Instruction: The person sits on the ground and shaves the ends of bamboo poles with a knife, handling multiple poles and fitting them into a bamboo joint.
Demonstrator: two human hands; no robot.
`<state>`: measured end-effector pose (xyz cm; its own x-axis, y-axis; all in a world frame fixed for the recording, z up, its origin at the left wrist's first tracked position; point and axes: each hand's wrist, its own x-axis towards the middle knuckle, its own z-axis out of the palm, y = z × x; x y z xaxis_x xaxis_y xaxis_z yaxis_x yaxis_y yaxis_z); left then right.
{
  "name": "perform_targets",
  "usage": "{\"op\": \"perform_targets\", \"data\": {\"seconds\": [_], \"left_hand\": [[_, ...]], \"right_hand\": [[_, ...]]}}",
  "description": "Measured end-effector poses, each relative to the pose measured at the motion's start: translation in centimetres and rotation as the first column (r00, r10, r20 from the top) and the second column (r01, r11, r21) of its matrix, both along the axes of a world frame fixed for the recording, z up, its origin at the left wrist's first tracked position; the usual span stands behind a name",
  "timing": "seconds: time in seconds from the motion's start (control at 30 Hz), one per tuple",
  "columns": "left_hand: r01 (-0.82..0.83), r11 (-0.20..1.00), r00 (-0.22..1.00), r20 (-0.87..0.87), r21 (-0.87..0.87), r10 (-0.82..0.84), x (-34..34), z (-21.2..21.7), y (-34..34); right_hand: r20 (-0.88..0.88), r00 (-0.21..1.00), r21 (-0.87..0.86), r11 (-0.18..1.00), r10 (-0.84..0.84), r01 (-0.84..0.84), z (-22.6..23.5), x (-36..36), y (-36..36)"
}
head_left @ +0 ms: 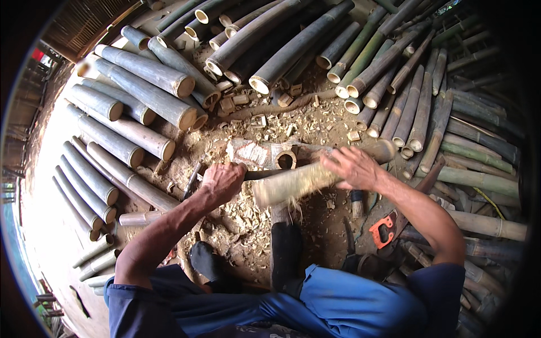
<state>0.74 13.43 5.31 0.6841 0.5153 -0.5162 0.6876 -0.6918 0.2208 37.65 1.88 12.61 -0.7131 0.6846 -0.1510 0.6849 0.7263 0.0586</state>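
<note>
Gripping a blade handle (260,174), left hand (221,183); right hand (354,167) steadies bamboo piece (293,183).

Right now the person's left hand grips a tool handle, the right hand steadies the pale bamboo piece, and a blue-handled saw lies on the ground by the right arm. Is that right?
Almost. In the head view the saw has an orange handle, not blue. The rest stands: the left hand grips the tool handle, and the right hand steadies the pale bamboo piece.

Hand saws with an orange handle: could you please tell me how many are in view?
1. The orange-handled saw lies on the ground at lower right, below the right hand and beside the person's right leg. Others could be hidden under the bamboo poles.
</note>
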Motion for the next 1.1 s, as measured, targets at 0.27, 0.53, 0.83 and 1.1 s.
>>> {"op": "perform_targets", "data": {"seconds": [0.27, 0.53, 0.83, 1.1], "left_hand": [[-0.061, 0.997, 0.998, -0.024, -0.04, 0.06, 0.0, 0.1, -0.2], [0.009, 0.993, 1.0, 0.02, 0.116, -0.011, 0.0, -1.1, -0.6], [-0.089, 0.83, 0.82, 0.433, -0.55, 0.375, 0.2, -0.1, 6.6], [-0.029, 0.99, 0.945, 0.32, -0.136, 0.071, -1.4, 1.6, 7.7]], "right_hand": [[-0.016, 0.998, -0.002, 0.999, 0.053, -0.053, 1.6, -0.6, 1.4], [0.001, 0.998, 0.086, 0.994, 0.066, -0.066, 0.4, 0.4, 0.3], [-0.343, 0.754, -0.051, 0.812, -0.561, 0.581, 3.7, 1.3, 2.6], [-0.514, 0.277, -0.514, 0.55, -0.812, 0.658, 6.7, -3.5, 2.1]]}}
